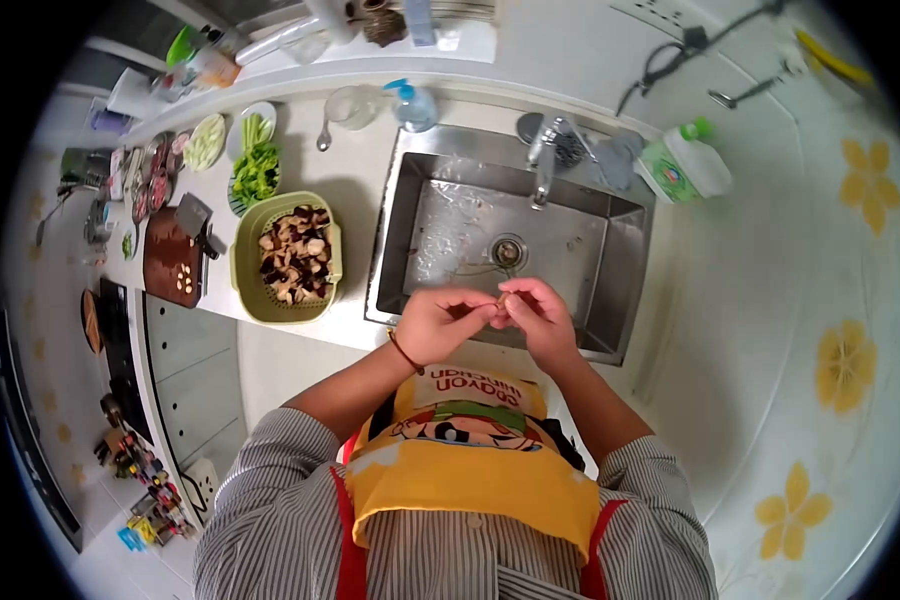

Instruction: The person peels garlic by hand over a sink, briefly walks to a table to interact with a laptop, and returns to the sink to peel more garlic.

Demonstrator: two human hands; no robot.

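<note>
Between left grip (pixel 440 322), right grip (pixel 542 318): piece (pixel 500 304)

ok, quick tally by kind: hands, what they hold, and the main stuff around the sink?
Hands: 2, left hand, right hand
Small item pinched between them: 1, too small to identify
Bottles: 2, pump bottle, green-capped bottle
Green basket: 1
Cutting board: 1
Tap: 1
Sink: 1
Total: 9

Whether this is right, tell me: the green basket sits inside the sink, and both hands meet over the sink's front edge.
Wrong: the head view shows the green basket on the counter left of the sink, not inside it. Left hand and right hand do meet over its front edge.
</note>
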